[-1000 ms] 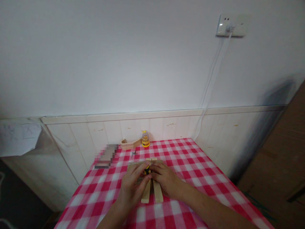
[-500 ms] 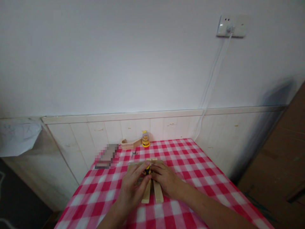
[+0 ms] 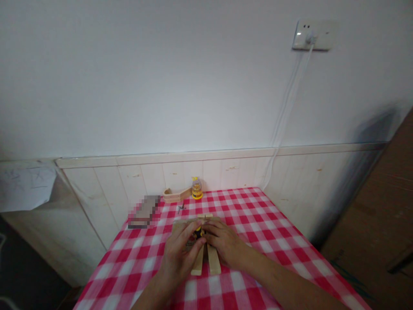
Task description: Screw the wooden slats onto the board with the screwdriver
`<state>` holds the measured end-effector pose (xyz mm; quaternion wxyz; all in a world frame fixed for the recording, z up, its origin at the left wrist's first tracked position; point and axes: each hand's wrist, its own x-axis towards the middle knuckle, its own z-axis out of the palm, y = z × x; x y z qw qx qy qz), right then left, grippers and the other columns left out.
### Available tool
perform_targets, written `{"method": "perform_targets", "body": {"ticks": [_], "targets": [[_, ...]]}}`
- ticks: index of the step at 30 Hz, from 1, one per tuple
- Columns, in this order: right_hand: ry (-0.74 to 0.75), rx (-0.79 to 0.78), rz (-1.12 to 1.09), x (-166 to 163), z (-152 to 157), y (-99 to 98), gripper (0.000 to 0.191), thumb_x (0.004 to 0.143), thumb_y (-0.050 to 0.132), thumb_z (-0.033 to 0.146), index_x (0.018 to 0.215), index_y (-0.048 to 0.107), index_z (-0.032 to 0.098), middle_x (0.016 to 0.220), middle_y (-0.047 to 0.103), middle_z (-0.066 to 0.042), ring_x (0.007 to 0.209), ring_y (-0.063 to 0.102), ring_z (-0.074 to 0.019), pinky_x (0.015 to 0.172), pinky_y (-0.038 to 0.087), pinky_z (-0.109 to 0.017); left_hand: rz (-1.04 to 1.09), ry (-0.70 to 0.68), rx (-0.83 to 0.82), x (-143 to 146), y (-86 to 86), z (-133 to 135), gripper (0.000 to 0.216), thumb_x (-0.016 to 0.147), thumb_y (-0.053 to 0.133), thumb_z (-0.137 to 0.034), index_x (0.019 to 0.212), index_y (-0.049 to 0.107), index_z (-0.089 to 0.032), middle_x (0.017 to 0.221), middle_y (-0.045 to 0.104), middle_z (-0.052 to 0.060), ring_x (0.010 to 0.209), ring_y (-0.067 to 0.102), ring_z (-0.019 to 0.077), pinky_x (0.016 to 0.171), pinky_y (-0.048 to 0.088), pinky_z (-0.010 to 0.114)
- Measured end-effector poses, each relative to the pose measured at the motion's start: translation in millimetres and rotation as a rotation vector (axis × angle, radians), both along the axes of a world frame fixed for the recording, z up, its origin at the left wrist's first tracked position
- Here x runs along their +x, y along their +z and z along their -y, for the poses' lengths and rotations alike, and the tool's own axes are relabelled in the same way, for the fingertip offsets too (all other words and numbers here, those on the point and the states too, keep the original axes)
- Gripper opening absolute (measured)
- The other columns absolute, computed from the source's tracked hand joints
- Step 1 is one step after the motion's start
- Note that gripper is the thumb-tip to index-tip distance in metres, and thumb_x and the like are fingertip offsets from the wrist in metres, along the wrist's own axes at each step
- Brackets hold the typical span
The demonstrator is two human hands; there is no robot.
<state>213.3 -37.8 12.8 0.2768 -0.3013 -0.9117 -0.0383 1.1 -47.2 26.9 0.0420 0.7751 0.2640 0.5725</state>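
Note:
My left hand [image 3: 176, 249] is closed around a short screwdriver [image 3: 198, 233] with a black and yellow handle, thumb and fingers pinching it. Opposite, my right hand [image 3: 228, 244] has its fingers curled over a wooden frame, their tips close to the screwdriver. Two pale strips of the wooden frame [image 3: 214, 261] stick out toward me below the hands. A short crosspiece shows beyond the fingertips. Beneath the left hand lies a flat brownish piece with dark printing, mostly covered. The screwdriver's tip is hidden by the fingers.
A red-and-white checked cloth [image 3: 238, 284] covers the table. At the back stand a clear container with a yellow base [image 3: 197, 189] and a curved wooden piece [image 3: 176, 196]. Small dark screws or bits [image 3: 181, 208] lie nearer. A blurred-out flat object [image 3: 145, 211] is at left.
The screwdriver handle has turned or shifted slightly within my left hand. Both hands otherwise stay in place on the wooden frame.

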Motion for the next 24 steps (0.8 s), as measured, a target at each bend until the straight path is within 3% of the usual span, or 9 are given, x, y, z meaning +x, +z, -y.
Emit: {"method": "perform_targets", "body": {"ticks": [24], "targets": [[0.018,0.010,-0.027,-1.8,-1.2,0.3,0.030,0.100,0.065,0.030,0.129,0.070,0.020,0.134,0.071,-0.014,0.133,0.059,-0.0260,0.117,0.046,-0.046,0.006,-0.030,-0.028,-0.7,1.5,1.8,0.038,0.100,0.063,-0.018,0.137,0.061,-0.026,0.114,0.071,0.009,0.098,0.071,0.0223,0.078,0.062,0.031]]}}
